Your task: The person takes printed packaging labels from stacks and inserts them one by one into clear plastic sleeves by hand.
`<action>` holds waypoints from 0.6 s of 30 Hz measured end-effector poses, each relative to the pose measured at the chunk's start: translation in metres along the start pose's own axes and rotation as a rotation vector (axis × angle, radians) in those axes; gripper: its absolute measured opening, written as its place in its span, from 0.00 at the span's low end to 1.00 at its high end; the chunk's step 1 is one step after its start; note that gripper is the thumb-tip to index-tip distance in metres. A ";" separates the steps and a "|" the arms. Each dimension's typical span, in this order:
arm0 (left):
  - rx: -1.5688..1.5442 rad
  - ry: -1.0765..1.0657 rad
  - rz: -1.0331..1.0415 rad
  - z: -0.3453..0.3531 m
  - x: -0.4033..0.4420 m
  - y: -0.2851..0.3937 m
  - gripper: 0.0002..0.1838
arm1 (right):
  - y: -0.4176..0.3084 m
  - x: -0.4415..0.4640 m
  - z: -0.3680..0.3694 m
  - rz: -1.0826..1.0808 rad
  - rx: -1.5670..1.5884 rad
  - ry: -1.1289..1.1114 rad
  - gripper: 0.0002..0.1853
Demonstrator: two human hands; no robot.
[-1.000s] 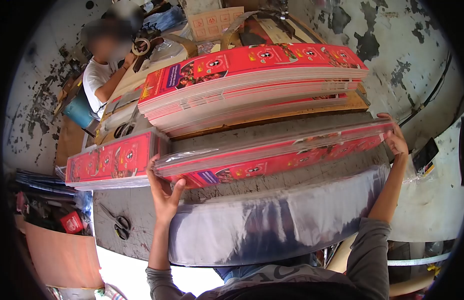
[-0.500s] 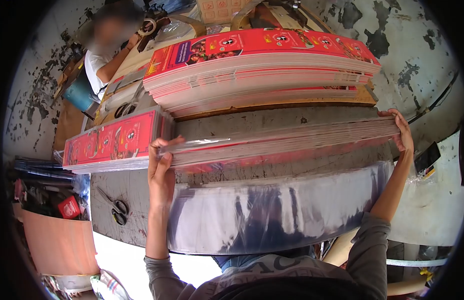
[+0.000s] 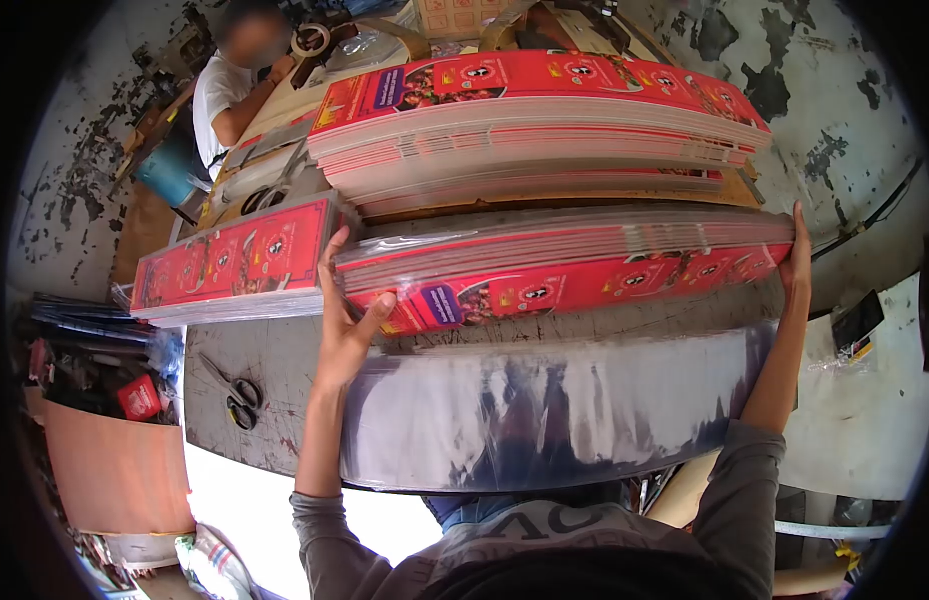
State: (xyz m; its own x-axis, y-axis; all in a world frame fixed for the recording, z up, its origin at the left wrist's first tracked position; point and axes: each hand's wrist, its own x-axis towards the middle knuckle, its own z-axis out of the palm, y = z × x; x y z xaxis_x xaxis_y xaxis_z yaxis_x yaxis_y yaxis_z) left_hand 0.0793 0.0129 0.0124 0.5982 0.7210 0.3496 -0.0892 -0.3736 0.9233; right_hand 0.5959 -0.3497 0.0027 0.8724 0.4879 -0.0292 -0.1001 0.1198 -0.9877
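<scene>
A long stack of red printed strips (image 3: 585, 285), some in clear plastic, stands on its long edge over the grey tabletop, its printed face tilted toward me. My left hand (image 3: 350, 325) grips its left end, thumb on the front face and fingers behind. At the right end my right hand (image 3: 798, 255) presses against the stack, its fingers partly hidden. Nearer to me lies a pile of clear plastic sleeves (image 3: 555, 410). Beyond the held stack is a tall pile of red strips (image 3: 545, 85). A shorter red pile (image 3: 235, 255) sits at the left.
Black-handled scissors (image 3: 235, 390) lie on the grey tabletop (image 3: 270, 345) at the left. A person in a white shirt (image 3: 221, 95) sits at the upper left, near a tape roll (image 3: 312, 40). A dark phone-like object (image 3: 858, 322) lies at the right.
The held stack was tilted so that mostly its edges showed half a second ago; now its printed face shows. Both hands remain at its ends. The camera view has shifted slightly.
</scene>
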 end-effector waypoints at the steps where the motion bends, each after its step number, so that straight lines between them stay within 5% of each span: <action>1: -0.005 0.002 -0.002 0.000 0.000 -0.001 0.43 | -0.006 -0.005 0.011 -0.010 -0.049 -0.005 0.35; 4: 0.017 -0.022 -0.078 -0.004 -0.002 -0.002 0.41 | -0.021 -0.040 0.059 -0.195 0.160 0.025 0.28; 6: -0.111 0.005 -0.197 0.000 -0.007 -0.005 0.35 | -0.005 -0.003 0.021 -0.216 0.002 0.130 0.24; 10: -0.054 0.051 -0.036 -0.001 -0.012 -0.015 0.31 | -0.010 -0.007 0.042 -0.388 -0.014 0.422 0.17; 14: -0.024 0.022 -0.038 0.002 -0.005 -0.001 0.31 | -0.015 -0.004 0.021 -0.345 -0.031 0.385 0.19; 18: -0.090 -0.094 0.060 0.001 0.000 0.004 0.33 | -0.019 -0.009 0.013 -0.304 -0.102 0.118 0.22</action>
State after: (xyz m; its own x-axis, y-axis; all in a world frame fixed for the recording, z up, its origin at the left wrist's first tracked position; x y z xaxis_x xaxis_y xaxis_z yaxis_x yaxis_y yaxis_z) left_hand 0.0798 0.0103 0.0161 0.6614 0.6397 0.3916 -0.1956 -0.3570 0.9134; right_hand 0.5837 -0.3449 0.0240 0.9049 0.3387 0.2577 0.2167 0.1544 -0.9640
